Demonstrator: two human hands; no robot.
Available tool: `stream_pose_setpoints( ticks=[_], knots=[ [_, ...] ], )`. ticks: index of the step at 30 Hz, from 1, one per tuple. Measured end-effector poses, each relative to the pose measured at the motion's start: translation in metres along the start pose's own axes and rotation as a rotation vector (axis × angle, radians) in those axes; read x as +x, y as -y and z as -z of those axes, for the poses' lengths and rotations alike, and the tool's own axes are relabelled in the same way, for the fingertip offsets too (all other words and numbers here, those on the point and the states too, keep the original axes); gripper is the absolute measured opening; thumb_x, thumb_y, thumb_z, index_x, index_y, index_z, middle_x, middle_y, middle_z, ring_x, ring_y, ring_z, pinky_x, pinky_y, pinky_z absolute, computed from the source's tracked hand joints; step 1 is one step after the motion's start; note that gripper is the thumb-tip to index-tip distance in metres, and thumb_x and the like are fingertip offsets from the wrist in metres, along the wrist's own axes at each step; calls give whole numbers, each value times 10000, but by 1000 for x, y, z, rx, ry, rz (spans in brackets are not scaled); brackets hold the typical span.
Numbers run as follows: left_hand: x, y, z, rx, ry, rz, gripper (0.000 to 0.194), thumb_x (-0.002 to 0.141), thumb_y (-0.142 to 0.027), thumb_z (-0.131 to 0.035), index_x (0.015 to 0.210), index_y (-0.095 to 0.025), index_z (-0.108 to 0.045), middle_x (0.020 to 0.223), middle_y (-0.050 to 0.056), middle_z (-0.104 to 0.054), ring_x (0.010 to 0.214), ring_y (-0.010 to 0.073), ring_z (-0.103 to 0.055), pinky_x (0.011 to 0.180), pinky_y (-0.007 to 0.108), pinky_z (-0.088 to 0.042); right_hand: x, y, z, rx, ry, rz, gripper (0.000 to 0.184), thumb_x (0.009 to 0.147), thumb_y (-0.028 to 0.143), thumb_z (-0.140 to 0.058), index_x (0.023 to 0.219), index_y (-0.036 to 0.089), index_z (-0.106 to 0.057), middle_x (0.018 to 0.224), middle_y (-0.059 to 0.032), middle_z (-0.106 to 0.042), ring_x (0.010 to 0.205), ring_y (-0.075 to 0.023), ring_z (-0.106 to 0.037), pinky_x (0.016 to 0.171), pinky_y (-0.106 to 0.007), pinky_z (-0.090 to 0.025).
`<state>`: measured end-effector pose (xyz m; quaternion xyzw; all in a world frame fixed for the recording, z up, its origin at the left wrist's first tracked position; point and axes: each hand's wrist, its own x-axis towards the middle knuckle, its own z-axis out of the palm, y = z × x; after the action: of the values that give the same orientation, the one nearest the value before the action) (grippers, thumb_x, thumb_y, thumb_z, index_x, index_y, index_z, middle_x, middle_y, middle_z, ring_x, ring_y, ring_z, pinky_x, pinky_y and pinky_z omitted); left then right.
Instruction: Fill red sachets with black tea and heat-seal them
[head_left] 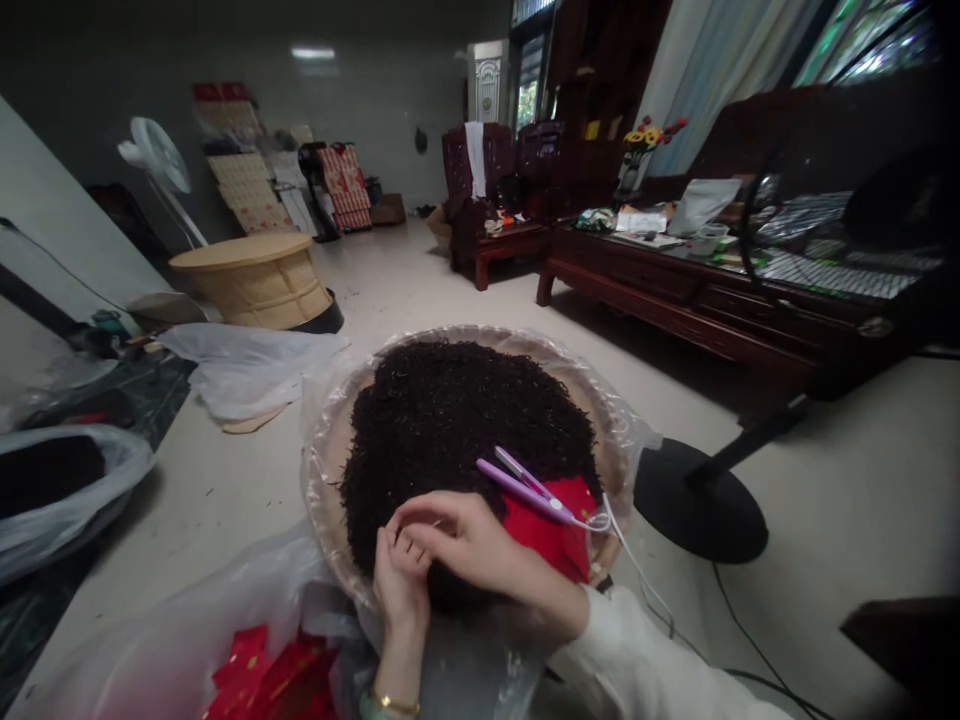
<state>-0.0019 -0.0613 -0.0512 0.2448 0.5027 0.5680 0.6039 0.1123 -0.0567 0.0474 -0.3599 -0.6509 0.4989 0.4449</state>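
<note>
A heap of dark, thin, twisted tea leaves [457, 410] fills a round woven tray [330, 510] lined with clear plastic. Over its near edge, my left hand [401, 580] is cupped palm up, and a few dark strands show against it. My right hand [469, 540] bends over the left, its curled fingertips meeting the left fingers; what they hold, if anything, is hidden. Right of my hands, a small purple clamp-like iron [525, 490] with a white cord lies with its jaws apart. Beneath it are red packets [551, 530], resting on the leaves.
More red packets [274, 675] lie in clear plastic at the lower left. A plastic bag [120, 455] of dark leaves stands at far left. The black fan base [701, 500] and cords are on the right. A wooden table [675, 285] and round stool [251, 280] stand beyond.
</note>
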Motion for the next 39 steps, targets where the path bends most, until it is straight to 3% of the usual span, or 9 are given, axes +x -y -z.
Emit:
stream_pose_setpoints(
  ticks=[5, 7, 9, 12, 15, 21, 27, 33, 39],
  knots=[
    [-4, -1, -5, 67, -11, -47, 427, 662, -448, -704, 957, -143, -650, 813, 93, -726, 585, 160, -656, 492, 223, -466, -25, -34, 77, -416, 26, -191, 176, 847, 252, -559, 844, 174, -717, 786, -41, -731, 709, -182, -655, 660, -285, -491],
    [-9, 2, -15, 163, 76, -39, 353, 642, -407, -723, 871, -147, -654, 747, 67, -716, 536, 137, -616, 462, 203, -421, -37, -41, 102, -579, -14, -250, 180, 852, 235, -547, 818, 184, -716, 761, -40, -730, 679, -183, -645, 637, -282, -470],
    [-16, 4, -28, 350, 261, -46, 256, 636, -348, -736, 785, -151, -671, 682, 48, -699, 505, 126, -571, 458, 205, -387, -46, -44, 116, -709, -24, -263, 214, 872, 232, -512, 834, 195, -720, 776, -47, -735, 691, -193, -650, 646, -287, -462],
    [-25, 0, -48, 719, 513, -225, 126, 723, -252, -670, 816, -181, -717, 739, 39, -707, 555, 131, -549, 544, 238, -404, -51, -47, 123, -842, -2, -236, 233, 875, 214, -495, 872, 211, -728, 855, -68, -744, 761, -220, -671, 691, -299, -469],
    [-31, -8, -67, 1079, 707, -456, 185, 733, -208, -675, 912, -216, -721, 847, 46, -710, 765, 200, -588, 719, 299, -441, -51, -54, 130, -911, -31, -237, 265, 859, 146, -474, 904, 208, -728, 912, -87, -745, 822, -239, -681, 731, -316, -483],
    [-30, -9, -102, 1423, 907, -611, 348, 821, -285, -637, 1167, -251, -641, 1008, 68, -664, 921, 237, -558, 806, 332, -448, -59, -74, 157, -905, -140, -295, 333, 849, 72, -428, 1008, 155, -709, 1040, -120, -726, 968, -247, -673, 870, -368, -496],
    [-21, -4, -115, 1512, 1007, -674, 211, 882, -227, -555, 1023, -227, -712, 999, 59, -688, 865, 218, -563, 782, 318, -442, -80, -77, 164, -754, -132, -241, 307, 891, 150, -432, 1031, 192, -702, 1057, -97, -716, 970, -223, -667, 889, -373, -515],
    [-15, -8, -113, 1503, 1081, -688, 187, 825, -247, -642, 994, -198, -705, 1024, 73, -695, 913, 230, -590, 830, 324, -444, -101, -83, 165, -736, 12, -140, 422, 823, 88, -489, 1195, 220, -640, 1346, -109, -557, 1319, -260, -434, 1073, -460, -387],
    [-15, -3, -109, 1389, 986, -584, 237, 812, -178, -615, 1046, -193, -650, 1001, 79, -702, 920, 238, -616, 838, 350, -455, -112, -99, 163, -819, 26, -87, 397, 799, 86, -572, 1129, 276, -684, 1410, -102, -491, 1376, -300, -336, 1082, -535, -341]
  ],
)
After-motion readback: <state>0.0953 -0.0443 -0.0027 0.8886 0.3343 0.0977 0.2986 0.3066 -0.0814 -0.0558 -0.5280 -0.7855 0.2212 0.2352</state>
